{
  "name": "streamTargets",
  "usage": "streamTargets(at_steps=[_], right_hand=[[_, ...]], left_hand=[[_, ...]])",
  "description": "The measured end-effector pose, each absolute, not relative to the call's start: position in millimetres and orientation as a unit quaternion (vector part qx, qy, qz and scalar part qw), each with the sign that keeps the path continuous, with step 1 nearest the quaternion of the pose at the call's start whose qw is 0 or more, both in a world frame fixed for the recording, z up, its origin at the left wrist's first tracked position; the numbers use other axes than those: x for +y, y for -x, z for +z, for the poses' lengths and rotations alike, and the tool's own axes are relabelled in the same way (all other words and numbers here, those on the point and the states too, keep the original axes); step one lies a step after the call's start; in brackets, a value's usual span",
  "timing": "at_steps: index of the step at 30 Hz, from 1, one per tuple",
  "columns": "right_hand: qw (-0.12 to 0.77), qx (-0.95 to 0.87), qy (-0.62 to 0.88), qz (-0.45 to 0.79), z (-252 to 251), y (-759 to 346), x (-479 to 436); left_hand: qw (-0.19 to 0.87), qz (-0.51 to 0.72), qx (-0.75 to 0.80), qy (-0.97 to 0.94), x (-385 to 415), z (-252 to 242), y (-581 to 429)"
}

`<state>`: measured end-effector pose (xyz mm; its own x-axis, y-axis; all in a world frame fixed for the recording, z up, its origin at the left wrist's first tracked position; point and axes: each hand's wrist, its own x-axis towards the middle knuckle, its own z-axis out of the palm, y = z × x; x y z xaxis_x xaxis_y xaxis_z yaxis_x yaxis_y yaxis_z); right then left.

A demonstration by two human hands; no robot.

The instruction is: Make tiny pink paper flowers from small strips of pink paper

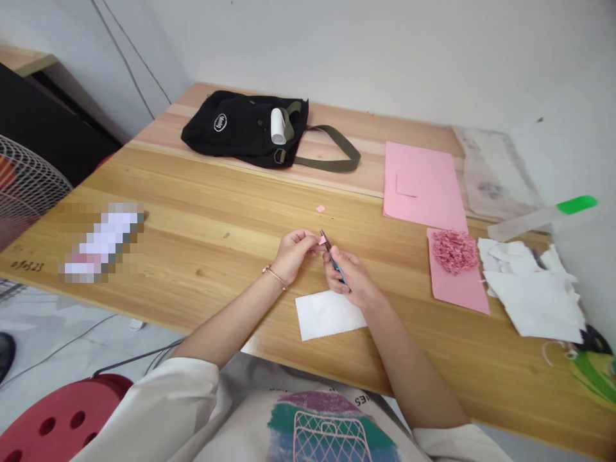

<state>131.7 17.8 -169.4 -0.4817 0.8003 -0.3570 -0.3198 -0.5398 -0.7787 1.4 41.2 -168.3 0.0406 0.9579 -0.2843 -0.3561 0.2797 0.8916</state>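
My left hand (293,251) is closed in a pinch on a tiny pink paper piece (322,240) above the wooden table (202,212). My right hand (351,277) is wrapped round a thin blue-handled tool (333,256), tweezers or small scissors, whose metal tip meets the pink piece. A white paper sheet (327,314) lies flat just below both hands. Another small pink scrap (320,208) rests on the table a little beyond the hands.
A black bag (240,128) with an olive strap lies at the far edge. Right of the hands are a pink sheet (421,183), a pink strip bearing a heap of pink curls (453,250), white paper scraps (534,292) and a green-capped tube (543,217). A red stool (62,420) stands lower left.
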Motion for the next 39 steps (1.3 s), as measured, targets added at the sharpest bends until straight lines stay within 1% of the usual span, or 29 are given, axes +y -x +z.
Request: streamTargets(at_steps=[9, 23, 39], right_hand=[[0.346, -0.329, 0.375, 0.795, -169.5, -131.8, 18.1], [0.372, -0.372, 0.393, 0.754, -167.9, -128.1, 14.6], [0.374, -0.39, 0.381, 0.75, -165.3, -130.1, 14.0]], left_hand=[[0.629, 0.511, 0.479, -0.338, 41.4, -170.7, -3.0], [0.643, 0.518, 0.453, -0.336, 40.9, -166.8, -1.5], [0.644, 0.522, 0.424, -0.364, 39.9, -164.9, 1.2]])
